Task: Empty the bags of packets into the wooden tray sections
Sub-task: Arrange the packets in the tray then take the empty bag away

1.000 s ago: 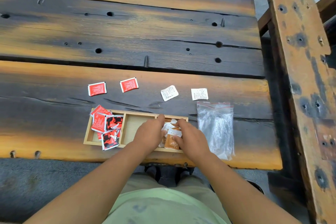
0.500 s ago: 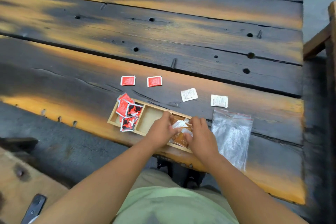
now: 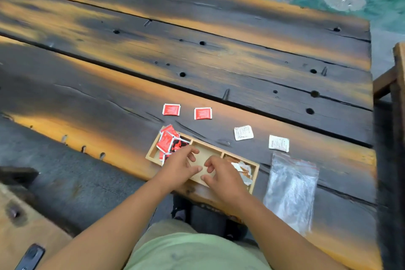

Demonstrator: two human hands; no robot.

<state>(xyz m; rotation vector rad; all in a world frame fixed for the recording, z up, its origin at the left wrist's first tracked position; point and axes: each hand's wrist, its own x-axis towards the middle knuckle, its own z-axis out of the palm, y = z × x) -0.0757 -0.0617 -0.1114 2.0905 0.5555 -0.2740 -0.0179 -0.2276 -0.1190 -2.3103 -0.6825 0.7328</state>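
While you lean over the dark plank table point(image 3: 109, 98), the wooden tray point(image 3: 152, 149) lies at its near edge, slanting away to the right. Its left section holds a heap of red packets point(image 3: 166, 141), some overlapping the far rim. Beyond that section, two loose red packets point(image 3: 171, 109) point(image 3: 203, 113) lie flat on the table side by side, well apart from your fingers.

Your left hand point(image 3: 179, 166) hovers over the divider between the left and middle sections, with its fingers point(image 3: 192, 152) loosely curled and nothing in them; the nearest red packets sit just beside its knuckles. The middle section point(image 3: 207, 152) shows bare wood between your two hands.

Your right hand point(image 3: 223, 176) hangs over the divider between the middle and right sections, its fingers point(image 3: 210, 163) half bent toward the left hand and holding nothing. The brown and white packets point(image 3: 242, 167) lie in the right section, just to the right of that hand and partly hidden under it.

Farther right, two white packets point(image 3: 243, 132) point(image 3: 278, 143) rest on the table beyond the tray. A clear plastic bag point(image 3: 289, 190) with a red strip lies flat, just right of the tray.
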